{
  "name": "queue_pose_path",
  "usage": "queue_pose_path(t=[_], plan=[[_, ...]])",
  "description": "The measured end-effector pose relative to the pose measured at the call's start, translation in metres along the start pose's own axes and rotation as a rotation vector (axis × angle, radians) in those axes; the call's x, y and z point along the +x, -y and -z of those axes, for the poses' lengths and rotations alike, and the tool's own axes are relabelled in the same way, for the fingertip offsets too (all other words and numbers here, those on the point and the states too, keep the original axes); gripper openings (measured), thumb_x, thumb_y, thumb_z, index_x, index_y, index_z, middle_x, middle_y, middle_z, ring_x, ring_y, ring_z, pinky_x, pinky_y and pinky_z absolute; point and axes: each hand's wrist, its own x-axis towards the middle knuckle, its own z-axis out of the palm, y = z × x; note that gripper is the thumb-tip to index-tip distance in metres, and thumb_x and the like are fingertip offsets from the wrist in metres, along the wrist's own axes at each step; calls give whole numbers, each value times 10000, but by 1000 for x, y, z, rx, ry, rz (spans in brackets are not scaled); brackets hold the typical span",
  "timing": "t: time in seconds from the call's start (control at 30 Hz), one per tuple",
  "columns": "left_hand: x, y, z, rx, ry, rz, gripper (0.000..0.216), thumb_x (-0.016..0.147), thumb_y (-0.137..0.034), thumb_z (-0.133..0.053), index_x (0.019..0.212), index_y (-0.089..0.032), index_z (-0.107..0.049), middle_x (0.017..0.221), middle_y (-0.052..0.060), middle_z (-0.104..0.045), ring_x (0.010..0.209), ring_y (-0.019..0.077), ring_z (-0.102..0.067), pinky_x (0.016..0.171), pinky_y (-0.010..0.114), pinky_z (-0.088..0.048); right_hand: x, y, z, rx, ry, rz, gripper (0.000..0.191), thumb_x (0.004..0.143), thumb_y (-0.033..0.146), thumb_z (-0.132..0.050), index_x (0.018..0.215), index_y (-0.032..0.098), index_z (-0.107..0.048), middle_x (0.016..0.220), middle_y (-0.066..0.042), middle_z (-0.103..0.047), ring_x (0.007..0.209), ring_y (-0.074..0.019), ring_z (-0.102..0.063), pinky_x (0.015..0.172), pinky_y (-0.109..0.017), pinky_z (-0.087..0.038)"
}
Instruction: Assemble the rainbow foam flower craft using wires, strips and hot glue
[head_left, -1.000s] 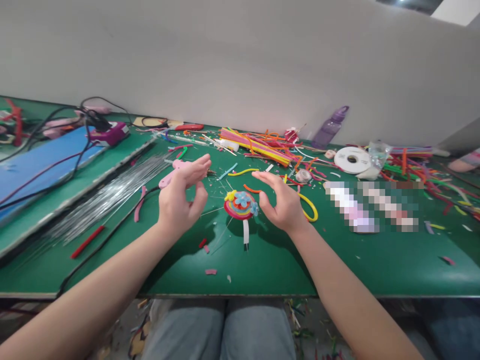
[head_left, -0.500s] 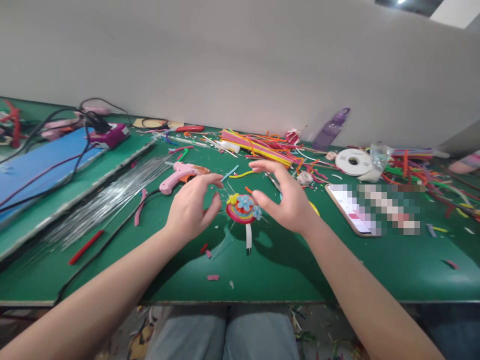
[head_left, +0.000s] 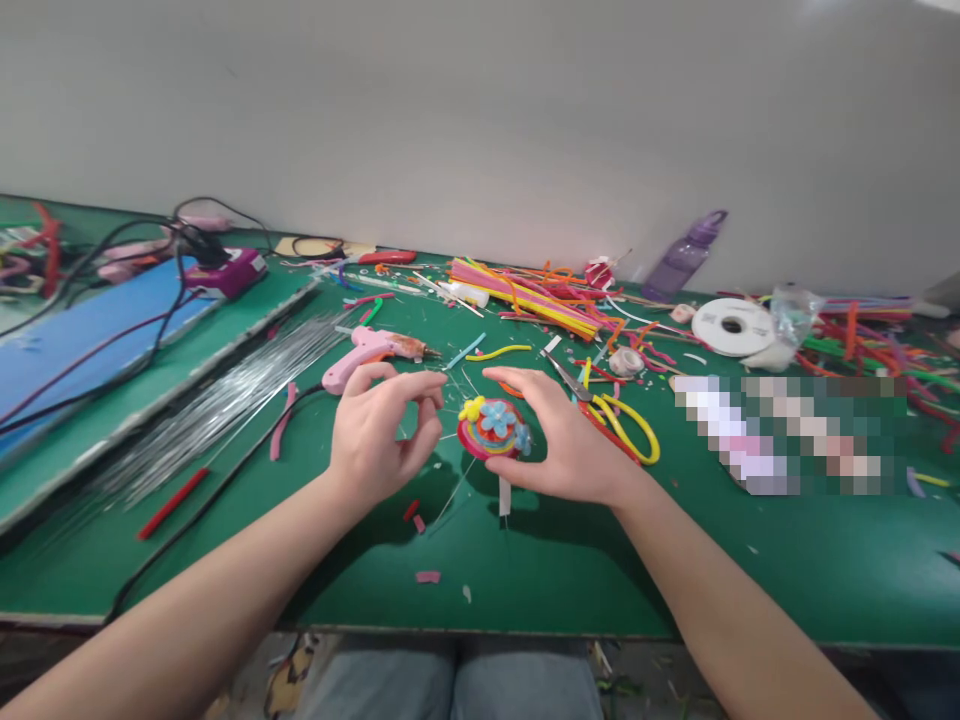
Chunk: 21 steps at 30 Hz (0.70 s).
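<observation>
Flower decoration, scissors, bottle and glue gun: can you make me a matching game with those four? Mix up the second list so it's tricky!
Things:
1. Flower decoration
2. Scissors
3. Bottle
4. Glue gun

Clues:
A. Purple, near the wall
B. Pink, with a dark cord
C. Between the left hand and the right hand
D. Has a yellow loop for a handle

Right pairs: 1-C, 2-D, 3-A, 4-B.
</observation>
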Motion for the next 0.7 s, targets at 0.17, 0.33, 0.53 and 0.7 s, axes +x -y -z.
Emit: queue_pose_path(t=[0.17,0.33,0.53,0.7], plan=[[-3,-4,-2,-112,18,159,286,813,-94,-506,1051,-253,-516,746,-37,-664,654,145,-611,764,372,-518,-2,-3,-7,-43,38,-4,715,741,409,-685,1362,239,-377,1306,-104,-533,1259,-287,-449,1127,-562,-259],[-4,0,-3,-188,-32,327,193,863,-173,-477,1032,-239,-543,789,-5,-658,701,151,-634,719,355,-533,-2,-4,-12,-46,35,-3,709,745,398,-672,1363,241,-362,1274,-95,-550,1224,-276,-477,1137,-560,-230],[-1,0,-2,-227,-57,364,177,855,-178,-479,1012,-228,-544,810,4,-667,702,148,-641,692,341,-538,-2,-3,-9,-32,10,-18,711,749,368,-656,1374,257,-337,1249,-78,-572,1204,-267,-517,1149,-589,-174],[-2,0,-2,-229,-26,354,189,856,-170,-473,1020,-229,-546,813,4,-675,701,152,-639,694,343,-528,-2,-3,-5,-49,3,-20,745,730,350,-683,1382,262,-334,1247,-70,-580,1230,-267,-497,1160,-594,-140]])
